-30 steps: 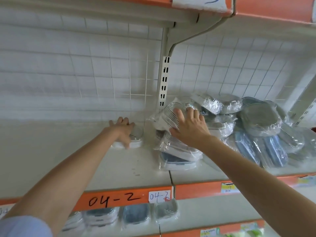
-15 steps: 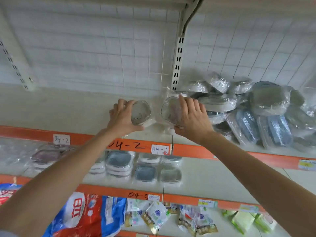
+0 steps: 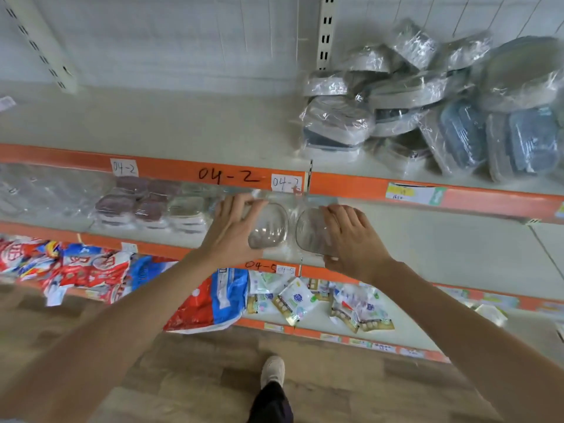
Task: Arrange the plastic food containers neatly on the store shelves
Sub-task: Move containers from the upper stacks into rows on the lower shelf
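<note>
My left hand grips a small clear plastic-wrapped container, its bottom turned towards me. My right hand grips a second such container right beside it. Both are held in the air in front of the middle shelf, just below the orange rail marked 04-2. A loose heap of wrapped containers, grey, white and blue, lies on the right half of the upper shelf. Rows of lidded containers stand on the left part of the middle shelf.
The lowest shelf holds red and blue bags on the left and small packets in the middle. A white slotted upright splits the back wall. My shoe stands on the wooden floor below.
Both hands have come down from the upper shelf with a container each, to the level of the middle shelf. The view has tilted down, so the floor now shows.
</note>
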A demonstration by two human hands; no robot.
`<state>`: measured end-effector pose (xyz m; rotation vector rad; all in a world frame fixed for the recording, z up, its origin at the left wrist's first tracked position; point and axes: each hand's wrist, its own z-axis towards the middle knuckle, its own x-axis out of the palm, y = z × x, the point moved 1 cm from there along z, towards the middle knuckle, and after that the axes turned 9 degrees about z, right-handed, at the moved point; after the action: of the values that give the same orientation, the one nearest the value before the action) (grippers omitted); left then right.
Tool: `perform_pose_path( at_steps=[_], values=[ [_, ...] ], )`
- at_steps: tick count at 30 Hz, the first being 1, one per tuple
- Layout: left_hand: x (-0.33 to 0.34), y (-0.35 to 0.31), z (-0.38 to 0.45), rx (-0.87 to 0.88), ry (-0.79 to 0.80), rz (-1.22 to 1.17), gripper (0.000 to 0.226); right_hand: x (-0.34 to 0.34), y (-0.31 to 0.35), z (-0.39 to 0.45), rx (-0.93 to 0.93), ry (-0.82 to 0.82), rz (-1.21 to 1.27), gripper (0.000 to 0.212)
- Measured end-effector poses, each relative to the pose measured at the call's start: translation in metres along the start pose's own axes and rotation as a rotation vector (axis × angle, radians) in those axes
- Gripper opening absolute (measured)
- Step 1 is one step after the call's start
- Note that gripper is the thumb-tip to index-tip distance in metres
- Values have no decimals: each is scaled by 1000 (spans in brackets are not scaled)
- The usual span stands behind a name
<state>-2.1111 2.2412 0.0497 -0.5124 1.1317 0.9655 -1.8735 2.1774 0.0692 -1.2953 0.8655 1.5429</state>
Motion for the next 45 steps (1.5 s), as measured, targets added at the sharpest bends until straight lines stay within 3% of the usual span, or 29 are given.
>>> perform_pose_path(
  at_steps=[4,10,17,19,23,29,40,45],
  values=[
    [42,-8,-9,-59,192,-31,91,50,-3,-13,51,214,46,93],
    [115,-20,0,-135,385,-82,91,112,-24,-14,199,276,116,95],
    [169,-24,12,-187,391,-112,94,167,-42,11,260,282,229,93],
    [224,-12,27,-182,385,-107,97,223,-53,31,275,214,248,91],
    [233,-3,49,-136,383,-123,98,233,-68,55,279,168,255,87],
    [261,2,64,-90,359,-173,72,261,-81,86,223,188,331,71],
    [274,7,59,2,323,-124,71,275,-75,87,300,77,287,50],
    [271,3,56,18,250,-72,61,279,-69,82,299,106,261,53]
  ],
)
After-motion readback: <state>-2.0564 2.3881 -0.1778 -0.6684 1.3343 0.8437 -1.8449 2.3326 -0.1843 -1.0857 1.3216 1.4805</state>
